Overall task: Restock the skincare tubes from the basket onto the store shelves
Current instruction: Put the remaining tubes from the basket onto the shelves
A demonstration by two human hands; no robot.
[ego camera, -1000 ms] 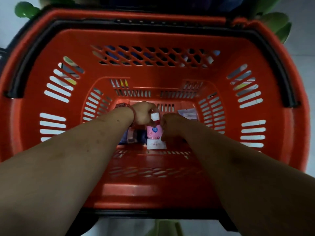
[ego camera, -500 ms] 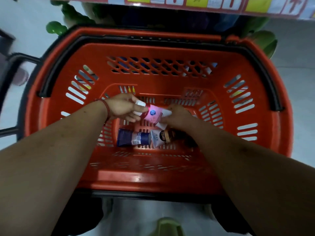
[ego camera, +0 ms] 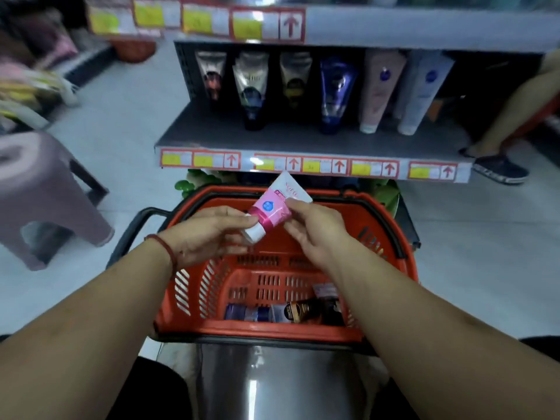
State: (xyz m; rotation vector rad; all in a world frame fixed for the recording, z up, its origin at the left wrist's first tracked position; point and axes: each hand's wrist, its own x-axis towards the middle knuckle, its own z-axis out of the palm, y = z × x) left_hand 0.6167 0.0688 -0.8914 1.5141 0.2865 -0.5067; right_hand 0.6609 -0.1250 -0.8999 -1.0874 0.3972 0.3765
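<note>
A pink and white skincare tube (ego camera: 274, 209) with a white cap is held above the red basket (ego camera: 391, 237), tilted with its cap down-left. My left hand (ego camera: 206, 234) pinches the cap end and my right hand (ego camera: 315, 228) grips the tube's upper side. On the basket floor lie a blue tube (ego camera: 247, 313), a brown tube (ego camera: 309, 307) and a small pink-labelled item (ego camera: 325, 291). The grey shelf (ego camera: 212, 131) beyond the basket holds several tubes standing cap-down: dark ones, a blue one (ego camera: 335, 92), a pink one (ego camera: 378, 89) and a white one (ego camera: 422, 92).
A mauve plastic stool (ego camera: 45, 192) stands on the floor at left. Another person's leg and dark shoe (ego camera: 500, 168) are at the right by the shelf. Price labels with red arrows line the shelf edges. Green items sit behind the basket.
Both hands have lifted the pink tube out of the basket and up towards the shelf. The view has tilted up, so the shelf and its tubes now show.
</note>
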